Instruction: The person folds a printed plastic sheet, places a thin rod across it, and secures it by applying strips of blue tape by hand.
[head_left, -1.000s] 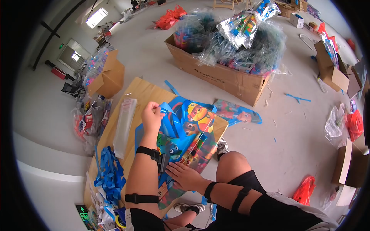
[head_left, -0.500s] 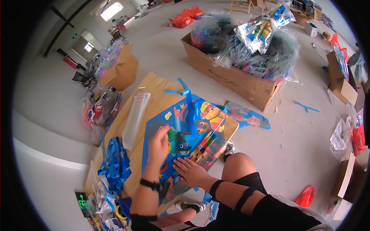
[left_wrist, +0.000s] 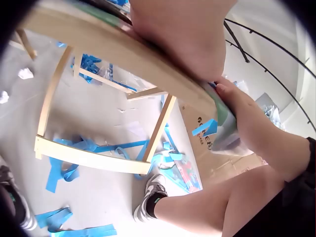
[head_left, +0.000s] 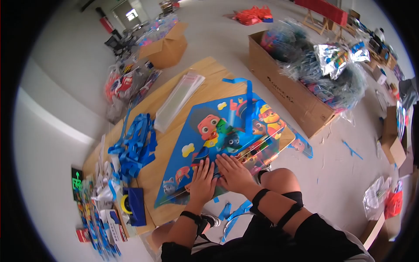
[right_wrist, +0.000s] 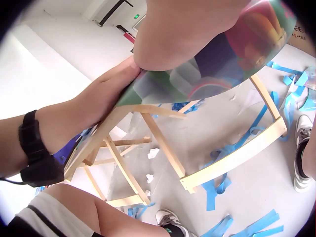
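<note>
A blue kite sheet (head_left: pixel 188 131) printed with cartoon characters lies on the wooden table (head_left: pixel 168 150), its near edge folded over in a shiny strip. Flat on that fold rests my left hand (head_left: pixel 202 181), fingers straight and pointing away from me. Beside it my right hand (head_left: pixel 234 174) presses the same fold with extended fingers. A blue ribbon (head_left: pixel 249 107) lies across the far part of the sheet. From below, the right wrist view shows the printed sheet (right_wrist: pixel 217 74) hanging past the table edge.
A heap of blue ribbons (head_left: pixel 133 146) and clear plastic sleeves (head_left: pixel 180 100) lie left on the table, with a blue tape dispenser (head_left: pixel 137 205) nearer me. Beyond the table stands a large cardboard box (head_left: pixel 288 89) of wrapped goods. Ribbon scraps (left_wrist: pixel 74 153) litter the floor beneath.
My left hand was raised with blue material at its fingertips; it has let go and come down beside the right hand. More of the printed sheet shows. The head view has turned left.
</note>
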Motion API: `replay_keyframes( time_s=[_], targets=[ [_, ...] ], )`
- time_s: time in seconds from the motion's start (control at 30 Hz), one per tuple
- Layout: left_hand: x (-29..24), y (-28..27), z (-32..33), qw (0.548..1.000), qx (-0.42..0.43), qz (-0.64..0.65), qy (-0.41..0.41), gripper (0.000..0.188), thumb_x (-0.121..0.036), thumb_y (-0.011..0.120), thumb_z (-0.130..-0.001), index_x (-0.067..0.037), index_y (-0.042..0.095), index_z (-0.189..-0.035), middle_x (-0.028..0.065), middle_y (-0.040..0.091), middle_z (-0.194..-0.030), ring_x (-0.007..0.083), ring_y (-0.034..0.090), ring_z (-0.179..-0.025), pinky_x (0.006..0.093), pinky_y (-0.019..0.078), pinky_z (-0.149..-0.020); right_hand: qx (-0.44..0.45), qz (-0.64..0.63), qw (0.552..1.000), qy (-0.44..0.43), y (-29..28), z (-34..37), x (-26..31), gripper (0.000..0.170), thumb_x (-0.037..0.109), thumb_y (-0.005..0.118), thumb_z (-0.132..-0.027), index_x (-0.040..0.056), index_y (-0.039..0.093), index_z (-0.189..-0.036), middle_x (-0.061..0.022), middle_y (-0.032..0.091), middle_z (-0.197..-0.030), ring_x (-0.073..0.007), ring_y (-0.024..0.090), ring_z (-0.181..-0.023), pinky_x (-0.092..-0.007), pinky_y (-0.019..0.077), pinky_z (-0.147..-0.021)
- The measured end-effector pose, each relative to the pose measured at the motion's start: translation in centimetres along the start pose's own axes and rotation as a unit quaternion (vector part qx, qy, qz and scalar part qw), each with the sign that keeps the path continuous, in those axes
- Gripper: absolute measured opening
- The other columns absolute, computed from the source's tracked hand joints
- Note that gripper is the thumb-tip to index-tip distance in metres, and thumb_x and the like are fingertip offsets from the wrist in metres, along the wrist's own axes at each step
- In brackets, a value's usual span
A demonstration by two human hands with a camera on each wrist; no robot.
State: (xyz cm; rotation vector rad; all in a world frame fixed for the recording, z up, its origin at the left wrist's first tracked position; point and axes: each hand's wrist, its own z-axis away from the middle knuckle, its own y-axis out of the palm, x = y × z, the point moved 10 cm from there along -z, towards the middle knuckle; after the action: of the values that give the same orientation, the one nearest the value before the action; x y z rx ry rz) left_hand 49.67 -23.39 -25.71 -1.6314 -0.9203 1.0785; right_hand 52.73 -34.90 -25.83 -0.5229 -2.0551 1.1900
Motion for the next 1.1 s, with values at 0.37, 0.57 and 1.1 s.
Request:
replay_keyframes(
  time_s=[0.37, 0.57, 1.1],
  targets=[
    [0.4, -0.4, 0.5, 0.998, -0.052, 0.034, -0.006, 0.057, -0.033, 0.051, -0.11, -0.008, 0.048, -0.161, 0.0162, 0.039, -0.172, 0.0393, 0.034, -0.16, 0.055, 0.0262, -0.129, -0.017, 0.089, 0.993, 0.076, -2.7, -0.8, -2.4, 0.082, 0.046, 0.062, -0.101, -0.0018, 0.038, -0.163, -0.0197, 0.034, -0.173, -0.0348, 0.03, -0.162, -0.0505, 0.0227, -0.133],
    [0.4, -0.3, 0.5, 0.999, -0.045, 0.019, 0.002, 0.057, -0.033, 0.05, -0.111, -0.008, 0.047, -0.162, 0.0156, 0.04, -0.171, 0.0395, 0.035, -0.159, 0.0551, 0.0275, -0.129, 0.003, 0.147, 0.983, 0.114, -3.3, 0.4, -7.7, 0.081, 0.05, 0.057, -0.105, -0.0012, 0.037, -0.164, -0.0178, 0.033, -0.175, -0.0325, 0.029, -0.163, -0.0471, 0.0206, -0.134],
    [0.2, -3.3, -6.2, 0.971, -0.1, 0.217, 0.015, 0.042, -0.009, 0.066, -0.1, -0.003, 0.062, -0.141, 0.0222, 0.068, -0.136, 0.0428, 0.063, -0.126, 0.0515, 0.0497, -0.108, 0.069, 0.08, 0.985, 0.134, -2.6, 1.3, -8.7, 0.081, 0.053, 0.051, -0.106, 0.0016, 0.035, -0.167, -0.0139, 0.029, -0.177, -0.0292, 0.023, -0.165, -0.0464, 0.0171, -0.135]
  ],
)
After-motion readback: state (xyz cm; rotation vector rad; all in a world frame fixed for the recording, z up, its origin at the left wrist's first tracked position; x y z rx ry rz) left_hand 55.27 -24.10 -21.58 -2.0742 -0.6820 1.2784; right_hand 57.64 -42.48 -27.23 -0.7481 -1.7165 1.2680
